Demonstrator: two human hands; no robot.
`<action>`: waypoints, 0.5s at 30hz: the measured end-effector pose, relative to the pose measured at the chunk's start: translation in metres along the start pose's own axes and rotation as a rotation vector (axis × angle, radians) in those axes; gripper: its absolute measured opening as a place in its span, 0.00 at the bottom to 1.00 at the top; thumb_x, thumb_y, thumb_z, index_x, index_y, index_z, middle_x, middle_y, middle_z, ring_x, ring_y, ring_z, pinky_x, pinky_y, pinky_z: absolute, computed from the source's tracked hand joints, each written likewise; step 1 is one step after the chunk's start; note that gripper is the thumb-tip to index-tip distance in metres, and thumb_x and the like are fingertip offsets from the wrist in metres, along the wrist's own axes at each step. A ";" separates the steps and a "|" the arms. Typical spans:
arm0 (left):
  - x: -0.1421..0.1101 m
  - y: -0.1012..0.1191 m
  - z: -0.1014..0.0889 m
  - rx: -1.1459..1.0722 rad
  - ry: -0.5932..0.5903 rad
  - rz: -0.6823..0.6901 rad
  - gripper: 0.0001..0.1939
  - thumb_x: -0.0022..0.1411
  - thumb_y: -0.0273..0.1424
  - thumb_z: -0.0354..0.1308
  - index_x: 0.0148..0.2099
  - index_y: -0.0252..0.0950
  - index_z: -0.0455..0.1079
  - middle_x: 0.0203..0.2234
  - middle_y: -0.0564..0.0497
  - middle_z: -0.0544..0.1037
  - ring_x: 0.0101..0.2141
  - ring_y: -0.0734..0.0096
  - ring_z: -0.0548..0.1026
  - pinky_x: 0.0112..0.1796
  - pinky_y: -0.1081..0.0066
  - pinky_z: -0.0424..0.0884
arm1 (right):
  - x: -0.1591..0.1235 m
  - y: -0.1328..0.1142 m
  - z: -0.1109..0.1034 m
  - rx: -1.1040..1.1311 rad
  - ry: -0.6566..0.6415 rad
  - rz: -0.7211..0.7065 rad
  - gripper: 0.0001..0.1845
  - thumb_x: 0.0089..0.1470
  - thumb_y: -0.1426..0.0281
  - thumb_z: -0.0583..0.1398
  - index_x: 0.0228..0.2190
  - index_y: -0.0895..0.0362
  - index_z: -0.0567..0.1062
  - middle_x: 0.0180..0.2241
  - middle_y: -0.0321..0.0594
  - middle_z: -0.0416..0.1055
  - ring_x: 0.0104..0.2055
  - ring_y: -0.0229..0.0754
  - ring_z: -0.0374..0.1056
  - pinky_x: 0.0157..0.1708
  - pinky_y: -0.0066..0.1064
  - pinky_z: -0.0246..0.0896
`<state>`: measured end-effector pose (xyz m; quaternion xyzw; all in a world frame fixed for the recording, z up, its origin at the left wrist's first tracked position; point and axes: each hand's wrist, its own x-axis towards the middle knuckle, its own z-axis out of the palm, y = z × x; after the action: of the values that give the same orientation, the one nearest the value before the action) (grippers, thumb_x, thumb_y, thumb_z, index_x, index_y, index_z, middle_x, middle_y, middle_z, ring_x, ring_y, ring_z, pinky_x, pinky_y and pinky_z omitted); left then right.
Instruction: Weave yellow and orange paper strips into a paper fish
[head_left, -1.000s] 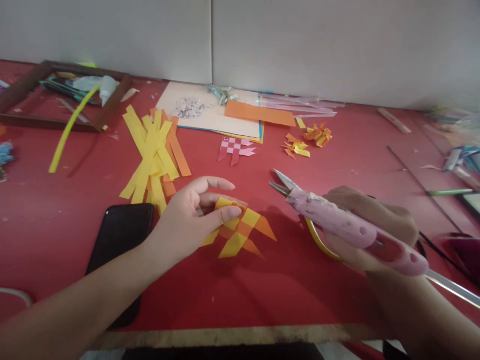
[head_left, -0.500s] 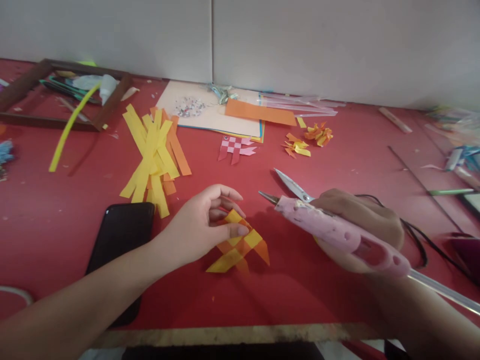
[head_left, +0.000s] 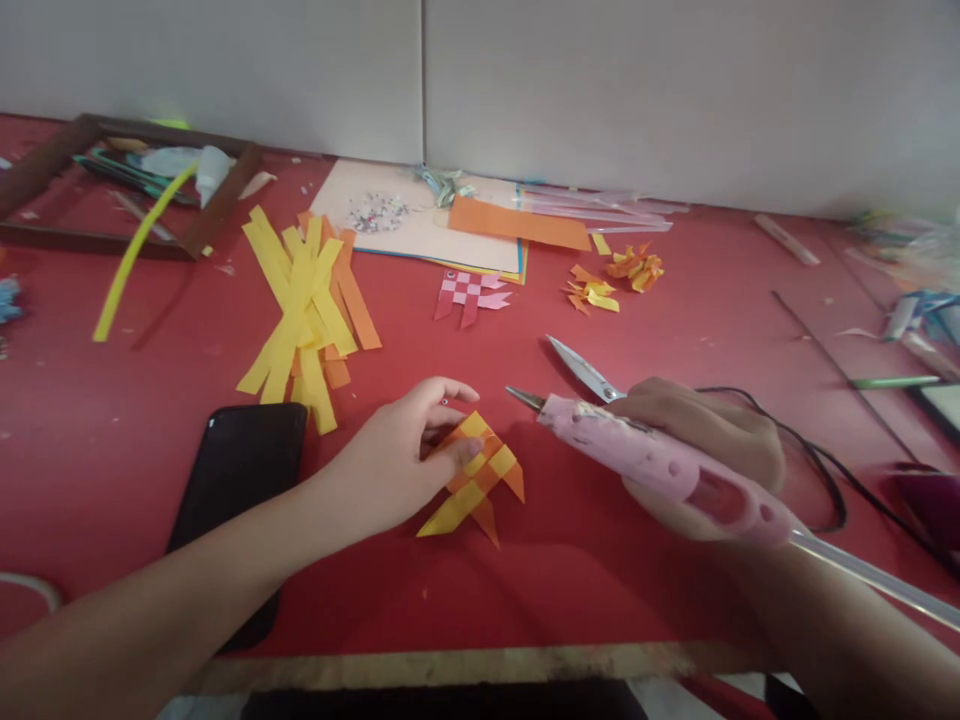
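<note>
My left hand point(head_left: 405, 450) is closed on a woven orange and yellow paper fish point(head_left: 469, 495), with the thumb across its upper face and the fingers partly hidden behind it. A tiny round white-and-dark piece point(head_left: 444, 402) shows by the fingers of that hand. In my right hand point(head_left: 697, 440) is a pink hot glue gun point(head_left: 637, 450), its metal nozzle pointing left toward the fish but apart from it. A clear glue stick point(head_left: 870, 572) sticks out of its rear end. Scissors point(head_left: 581, 368) lie on the table, their blades showing past my right hand and their handles hidden.
Yellow paper strips point(head_left: 300, 310) lie beside a black phone point(head_left: 232, 460). A pink woven paper fish point(head_left: 466, 290) and curled paper bits point(head_left: 636, 268) lie farther back. Light paper sheets point(head_left: 427, 225) hold small eyes. A brown frame point(head_left: 45, 240) stands left. A black cord point(head_left: 817, 450) trails right.
My right hand and the glue gun have shifted a little left, nearer the fish. My left hand has turned the fish slightly, and the tiny round piece now shows by its fingers.
</note>
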<state>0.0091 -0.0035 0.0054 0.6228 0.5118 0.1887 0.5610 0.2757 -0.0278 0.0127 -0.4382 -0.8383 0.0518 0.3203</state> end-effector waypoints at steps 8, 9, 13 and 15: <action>0.000 -0.005 0.002 0.013 0.010 0.068 0.12 0.64 0.38 0.56 0.48 0.40 0.69 0.42 0.47 0.80 0.45 0.61 0.77 0.45 0.64 0.72 | 0.001 0.004 -0.002 0.040 -0.053 -0.022 0.09 0.51 0.73 0.60 0.37 0.55 0.73 0.28 0.39 0.73 0.27 0.39 0.70 0.25 0.31 0.63; 0.001 -0.005 0.003 0.035 0.020 0.103 0.13 0.65 0.37 0.55 0.49 0.40 0.69 0.43 0.47 0.79 0.46 0.61 0.77 0.46 0.63 0.72 | 0.001 0.005 -0.002 0.043 -0.059 -0.026 0.09 0.51 0.73 0.60 0.37 0.55 0.73 0.28 0.40 0.73 0.27 0.39 0.70 0.25 0.31 0.63; -0.003 0.001 -0.004 0.371 0.153 0.311 0.16 0.66 0.36 0.52 0.55 0.39 0.68 0.51 0.44 0.73 0.52 0.56 0.71 0.52 0.57 0.68 | -0.001 0.011 0.002 0.047 -0.010 -0.085 0.10 0.50 0.71 0.60 0.37 0.55 0.74 0.28 0.40 0.74 0.26 0.39 0.71 0.26 0.31 0.64; -0.012 0.007 -0.017 0.640 0.258 0.384 0.19 0.65 0.35 0.52 0.57 0.37 0.66 0.53 0.40 0.70 0.55 0.48 0.67 0.56 0.50 0.62 | -0.002 0.012 0.004 0.027 0.019 -0.088 0.09 0.50 0.71 0.60 0.37 0.55 0.74 0.28 0.41 0.74 0.25 0.38 0.70 0.26 0.31 0.64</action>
<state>-0.0063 -0.0039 0.0212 0.8216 0.4853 0.1981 0.2241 0.2830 -0.0213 0.0040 -0.3971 -0.8528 0.0451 0.3361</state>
